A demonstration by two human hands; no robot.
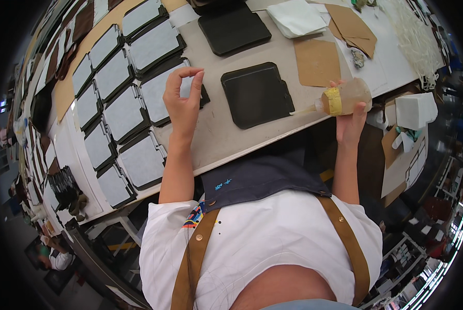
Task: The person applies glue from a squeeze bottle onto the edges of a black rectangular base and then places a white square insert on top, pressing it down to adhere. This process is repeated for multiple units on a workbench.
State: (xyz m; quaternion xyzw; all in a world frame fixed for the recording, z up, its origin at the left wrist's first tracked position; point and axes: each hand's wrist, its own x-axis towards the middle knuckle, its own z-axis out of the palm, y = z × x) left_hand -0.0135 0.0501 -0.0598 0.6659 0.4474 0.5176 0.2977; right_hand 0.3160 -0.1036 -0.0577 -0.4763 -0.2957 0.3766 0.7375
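My right hand (349,128) is wrapped round a cloudy plastic squeeze bottle (356,94) with yellow tape near its neck. The bottle lies tilted on its side, and its thin nozzle (305,110) points left, the tip at the lower right corner of a black panel (254,98). This panel has rounded corners and lies flat near the table's front edge. Left of it, my left hand (181,106) is raised over the table, thumb and forefinger curved together in a pinch. Nothing shows between those fingertips.
Rows of black pieces with pale grey faces (123,118) cover the table's left side. A stack of black panels (234,28) lies at the back, beside folded white cloth (296,18) and brown card (317,63). White strips (414,39) are heaped at the far right.
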